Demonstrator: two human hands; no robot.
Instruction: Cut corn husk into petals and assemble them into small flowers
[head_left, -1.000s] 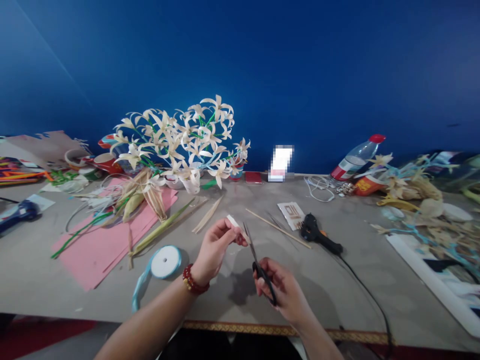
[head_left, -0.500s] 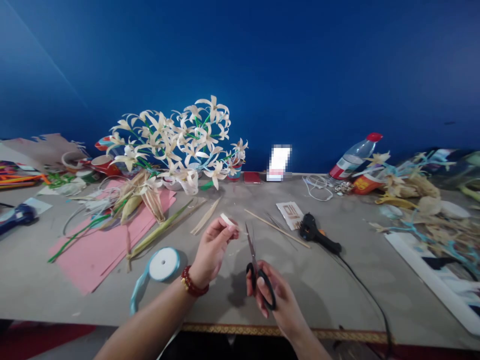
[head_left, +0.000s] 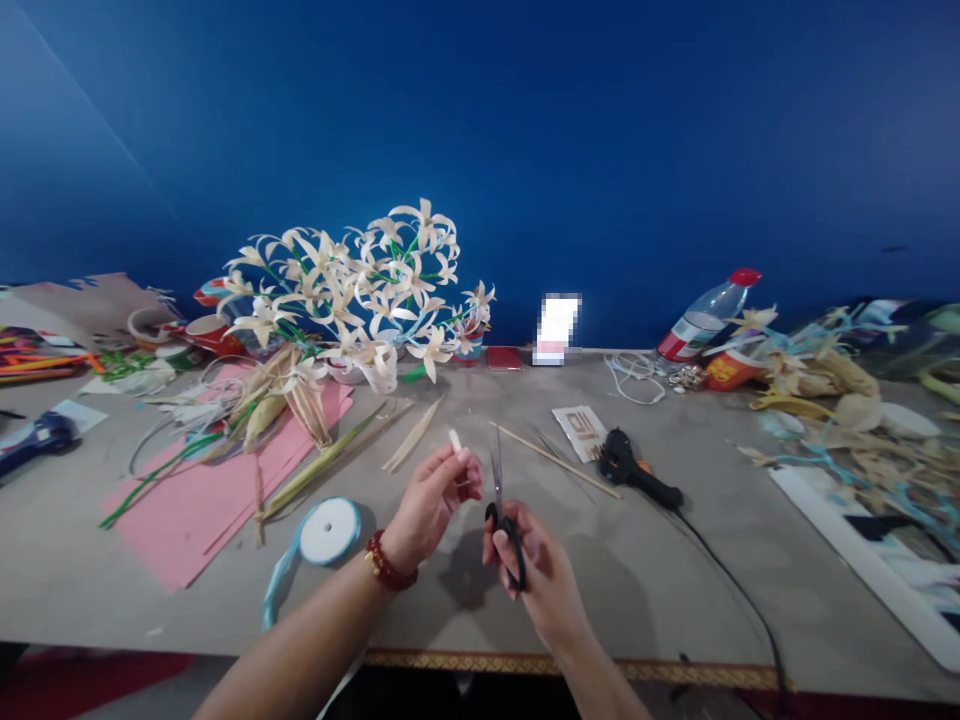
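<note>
Between the thumb and fingers of my left hand is a small pale strip, its end sticking up past the fingertips. What it is made of I cannot tell. My right hand grips black-handled scissors, fingers through the loops, blades pointing up and away from me. The blades look nearly closed and stand just right of my left fingertips. Left of my left wrist lies a roll of light blue ribbon. Past the hands, a thin wooden stick and some dry pale husk strips rest on the table.
A black glue gun with its cord lies to the right. Pink paper sheets are on the left. Cream handmade flowers stand at the back, with a plastic bottle to the right. A white power strip sits far right.
The scissors have shifted left toward my left hand, and their blades have come closer together. The pale strip has turned more upright, with less of it showing.
</note>
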